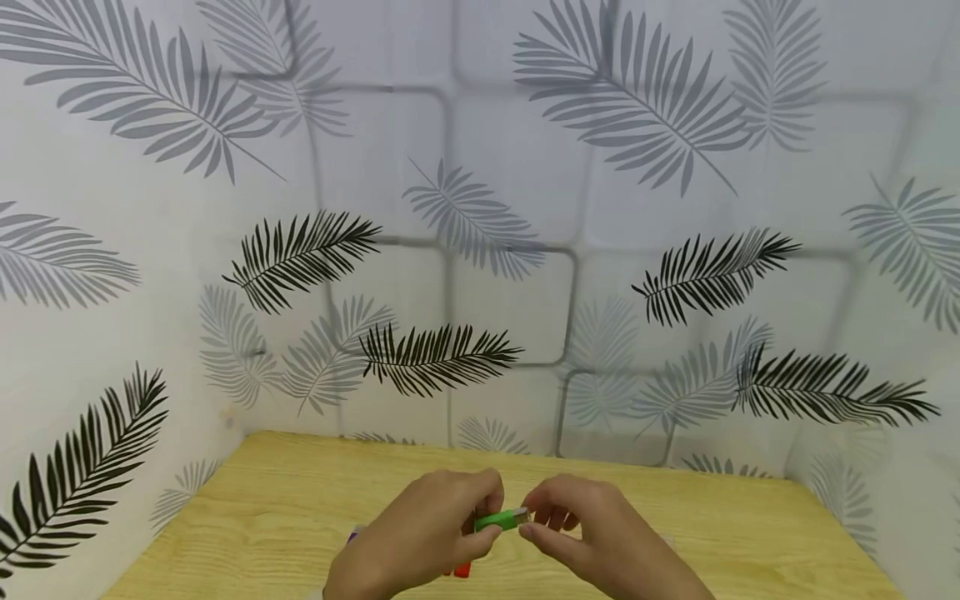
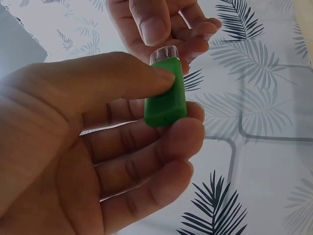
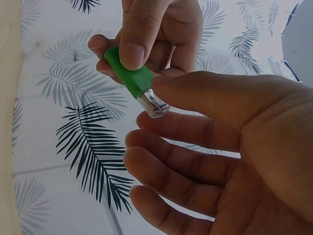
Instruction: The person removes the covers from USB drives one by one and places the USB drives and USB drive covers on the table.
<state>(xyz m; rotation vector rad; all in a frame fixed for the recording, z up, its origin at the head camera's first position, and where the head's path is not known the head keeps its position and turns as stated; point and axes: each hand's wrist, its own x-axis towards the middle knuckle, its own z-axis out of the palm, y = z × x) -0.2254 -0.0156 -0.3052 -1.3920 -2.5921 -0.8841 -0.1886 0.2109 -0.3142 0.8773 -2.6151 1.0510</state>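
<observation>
A small green stick with a clear cap over its end, which looks like a USB flash drive (image 1: 498, 522), is held up above the table. My left hand (image 1: 431, 525) pinches its green body between thumb and fingers; in the left wrist view the thumb (image 2: 161, 81) lies along its top face. The capped end points toward my right hand (image 1: 585, 521). Loosely bent, the fingers (image 3: 171, 161) of that hand are spread around the cap without a visible pinch. Whether the right thumb touches the drive I cannot tell.
On the wooden table (image 1: 300, 475), partly hidden by the left hand, lie red pieces (image 1: 462, 570). A purple-blue thing (image 1: 354, 533) shows past the left wrist. A pale thing (image 1: 669, 541) peeks out beside the right forearm. Leaf-patterned sheeting (image 1: 510, 192) rises behind the table.
</observation>
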